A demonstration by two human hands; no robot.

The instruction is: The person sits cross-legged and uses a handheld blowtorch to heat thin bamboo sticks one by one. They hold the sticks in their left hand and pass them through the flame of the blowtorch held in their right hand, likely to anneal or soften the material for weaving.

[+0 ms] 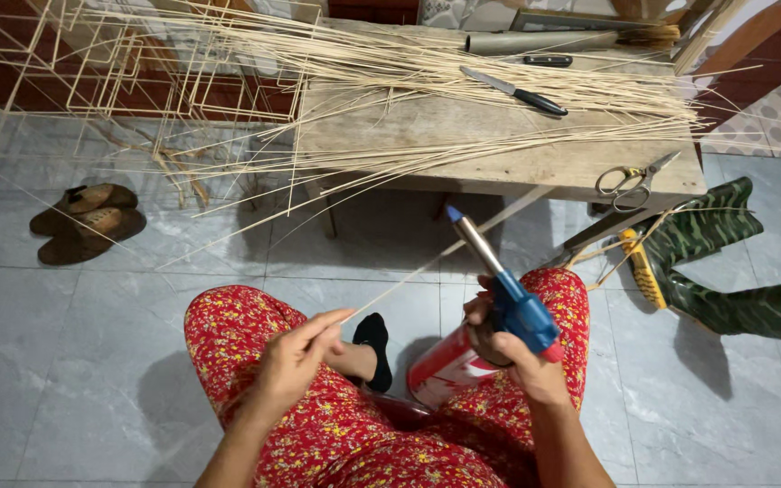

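My right hand (pixel 519 354) grips a gas torch (pixel 510 298) with a blue head and a metal nozzle, mounted on a red canister (pixel 445 366) that rests on my lap. The nozzle points up and away toward the table. My left hand (pixel 298 354) pinches one end of a thin pale bamboo strip (pixel 409 276). This strip runs up and right, passing just under the torch nozzle. Both hands hover over my knees in red flowered trousers.
A low wooden table (pixel 535 154) ahead carries a pile of bamboo strips (pixel 427 72), a knife (pixel 515 90) and scissors (pixel 630 178). Bamboo frames (pixel 137 63) stand at the back left. Sandals (pixel 88 221) lie on the tiled floor. Someone's camouflage-clad leg (pixel 734 271) stretches in from the right.
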